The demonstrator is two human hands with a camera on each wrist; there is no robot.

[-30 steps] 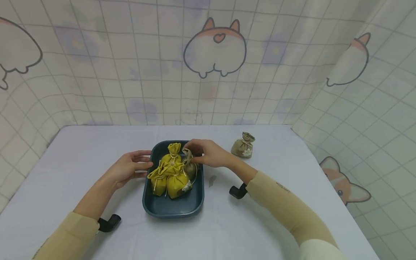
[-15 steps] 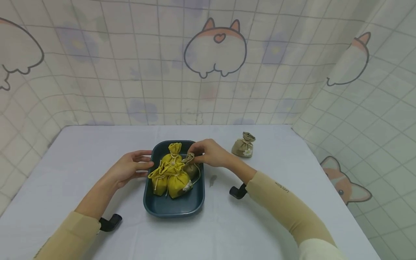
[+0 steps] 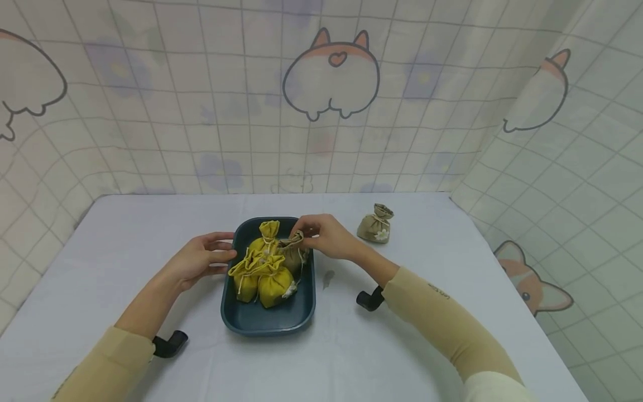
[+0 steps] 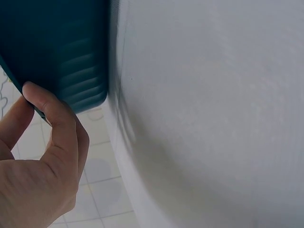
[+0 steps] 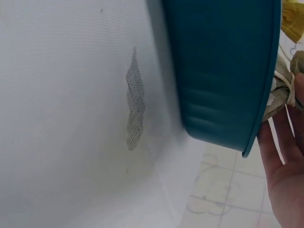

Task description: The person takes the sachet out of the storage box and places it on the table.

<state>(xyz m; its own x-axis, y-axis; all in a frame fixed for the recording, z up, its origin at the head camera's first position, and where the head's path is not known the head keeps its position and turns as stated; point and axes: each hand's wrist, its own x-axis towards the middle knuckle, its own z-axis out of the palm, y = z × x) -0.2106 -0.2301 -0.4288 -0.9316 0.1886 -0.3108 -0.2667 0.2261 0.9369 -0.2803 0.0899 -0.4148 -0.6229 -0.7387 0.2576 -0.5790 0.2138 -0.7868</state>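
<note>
From the right wrist, the tray [image 5: 223,76] partly hides the brown pouch [image 5: 278,105].

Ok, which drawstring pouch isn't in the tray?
The khaki drawstring pouch alone on the tabletop; the other khaki pouch and the yellow pouches are inside the teal tray.

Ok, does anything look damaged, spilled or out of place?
Yes: an irregular grey patch on the white tablecloth, right of the rounded rectangular teal tray. It breaks the pale fabric; stain or worn weave, I can't tell.
</note>
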